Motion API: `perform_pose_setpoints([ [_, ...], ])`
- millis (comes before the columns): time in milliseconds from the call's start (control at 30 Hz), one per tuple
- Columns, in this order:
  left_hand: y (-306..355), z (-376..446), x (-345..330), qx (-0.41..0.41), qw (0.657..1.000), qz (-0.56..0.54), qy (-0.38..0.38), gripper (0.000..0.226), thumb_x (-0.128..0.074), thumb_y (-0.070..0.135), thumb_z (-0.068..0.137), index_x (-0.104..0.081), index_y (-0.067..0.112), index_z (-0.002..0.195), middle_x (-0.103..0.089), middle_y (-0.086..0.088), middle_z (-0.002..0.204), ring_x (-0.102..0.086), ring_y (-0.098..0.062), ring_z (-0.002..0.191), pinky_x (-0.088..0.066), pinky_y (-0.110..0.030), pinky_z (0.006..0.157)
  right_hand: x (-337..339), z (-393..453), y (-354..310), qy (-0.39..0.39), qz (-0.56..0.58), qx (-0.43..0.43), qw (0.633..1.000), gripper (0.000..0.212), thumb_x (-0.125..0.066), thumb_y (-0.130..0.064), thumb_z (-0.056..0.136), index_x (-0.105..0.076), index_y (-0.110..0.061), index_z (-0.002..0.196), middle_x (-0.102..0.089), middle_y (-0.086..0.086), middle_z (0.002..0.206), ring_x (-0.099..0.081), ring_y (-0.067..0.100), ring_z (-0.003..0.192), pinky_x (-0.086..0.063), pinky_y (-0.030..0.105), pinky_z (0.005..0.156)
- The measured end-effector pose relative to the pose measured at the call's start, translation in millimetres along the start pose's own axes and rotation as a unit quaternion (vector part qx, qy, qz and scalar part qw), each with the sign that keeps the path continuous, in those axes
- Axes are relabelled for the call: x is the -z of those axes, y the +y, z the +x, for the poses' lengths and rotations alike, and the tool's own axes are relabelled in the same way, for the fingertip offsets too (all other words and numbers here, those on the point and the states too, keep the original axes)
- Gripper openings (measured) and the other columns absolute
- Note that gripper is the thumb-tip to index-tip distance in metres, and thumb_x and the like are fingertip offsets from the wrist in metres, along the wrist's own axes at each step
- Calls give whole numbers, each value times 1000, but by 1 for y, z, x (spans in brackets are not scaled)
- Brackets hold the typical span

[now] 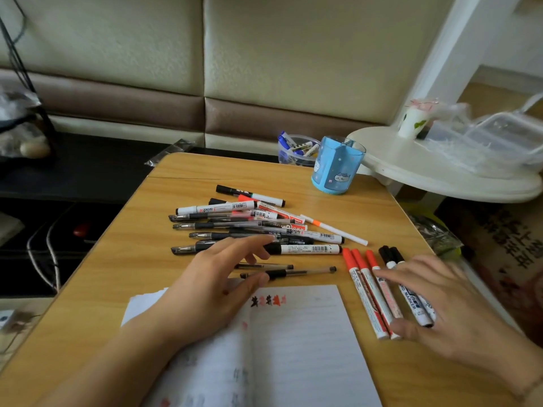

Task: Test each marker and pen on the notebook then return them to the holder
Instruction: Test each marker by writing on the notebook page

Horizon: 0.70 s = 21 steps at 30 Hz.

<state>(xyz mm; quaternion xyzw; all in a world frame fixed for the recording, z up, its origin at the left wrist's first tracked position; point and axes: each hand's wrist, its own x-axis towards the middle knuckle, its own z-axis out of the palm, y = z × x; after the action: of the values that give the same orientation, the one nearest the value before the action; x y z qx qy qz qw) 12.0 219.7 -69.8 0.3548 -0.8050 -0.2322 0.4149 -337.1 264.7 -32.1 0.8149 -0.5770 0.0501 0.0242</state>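
Nearest us lies our open white lined notebook (293, 348), red and black test scribbles near its top. Our left hand (211, 286) reaches, fingers spread and holding nothing, toward the heap of black pens and white markers (249, 224). Our right hand (449, 301) rests flat on the sorted red-capped markers (367, 286), probably gathering them. Across the wooden table (117, 274), the blue cartoon-cat holder (338, 168) stands unobstructed.

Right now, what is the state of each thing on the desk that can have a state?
Notebook: open, red and black test marks on the page.
Blue pen holder: upright, looks empty.
Red markers: capped, lying side by side.
Black markers: capped.
Pen pile: loose on the desk.
Left hand: open, over the pens.
Right hand: open, over the markers.
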Motion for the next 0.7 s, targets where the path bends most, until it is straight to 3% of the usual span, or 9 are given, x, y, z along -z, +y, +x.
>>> perform_pose_setpoints([
  [67, 0, 0, 0, 6, 1000, -11, 2, 47, -60, 30, 90, -50, 33, 136, -60, 17, 112, -57, -11, 108, -58, -20, 65, -1, 10, 1, 34, 14, -13, 999, 65, -29, -81, 84, -58, -39, 125, -54, -25, 110, -41, 0, 110, -34, 33, 87],
  [167, -1, 0, -1, 10, 1000, -20, 3, 45, -60, 28, 90, -52, 30, 135, -59, 16, 112, -56, -12, 108, -58, -20, 65, 0, 39, -3, 101, 79, -60, 990, 44, -45, -67, 86, -66, -38, 111, -53, -30, 99, -45, 1, 100, -42, 32, 83],
  [300, -1, -1, -1, 9, 1000, -20, 12, 44, -62, 24, 91, -54, 28, 134, -60, 13, 111, -57, -13, 107, -57, -17, 64, 2, 92, -21, 57, 49, -93, 993, 25, -54, -43, 92, -66, -38, 114, -55, -21, 103, -43, 5, 107, -43, 32, 90],
  [533, -5, 0, 0, 12, 1000, -6, 18, 35, -56, 37, 91, -62, 26, 123, -60, 17, 109, -57, -8, 105, -58, -19, 61, -9, 145, -37, -50, -23, -100, 993, 31, -56, -53, 89, -66, -39, 115, -53, -19, 97, -40, 7, 98, -45, 30, 78],
  [700, -4, 0, 2, -1, 999, 20, 26, 33, -54, 38, 91, -66, 23, 118, -60, 16, 109, -56, -3, 107, -57, -20, 64, 3, 136, -38, 1, -37, -132, 991, 22, -57, -52, 88, -63, -40, 105, -54, -14, 100, -46, 7, 95, -41, 25, 68],
])
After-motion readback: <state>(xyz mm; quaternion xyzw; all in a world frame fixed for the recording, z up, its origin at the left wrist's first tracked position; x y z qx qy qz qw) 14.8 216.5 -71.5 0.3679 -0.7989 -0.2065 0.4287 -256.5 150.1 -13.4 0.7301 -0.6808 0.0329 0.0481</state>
